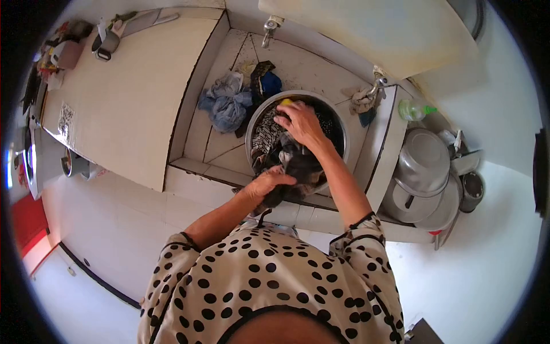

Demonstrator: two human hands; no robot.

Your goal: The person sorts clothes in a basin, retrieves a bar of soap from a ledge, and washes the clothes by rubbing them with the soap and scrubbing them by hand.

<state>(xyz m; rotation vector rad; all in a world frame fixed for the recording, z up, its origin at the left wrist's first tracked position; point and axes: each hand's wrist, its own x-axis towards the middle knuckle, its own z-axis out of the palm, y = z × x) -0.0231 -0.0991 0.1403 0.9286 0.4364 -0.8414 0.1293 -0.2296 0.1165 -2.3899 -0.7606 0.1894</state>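
The dark cloth point(301, 163) is in the basin point(248, 140), part of it drawn over the near rim. There the left hand point(269, 183) grips it between thumb and fingers, probably to keep it from slipping. The right hand point(301, 121) rests over the cloths inside, fingers curved and slightly apart, perhaps pressing down; whether they pinch the yellow piece point(286, 102) beside them cannot be told. The basin's rim likely keeps the wet things together.

Counted around the basin: two taps beyond it, one left point(269, 33), one right point(379, 83); two bundles to its left, one pale blue point(229, 109), one dark point(266, 81); one rag point(364, 102) and one bottle point(413, 109) to its right.
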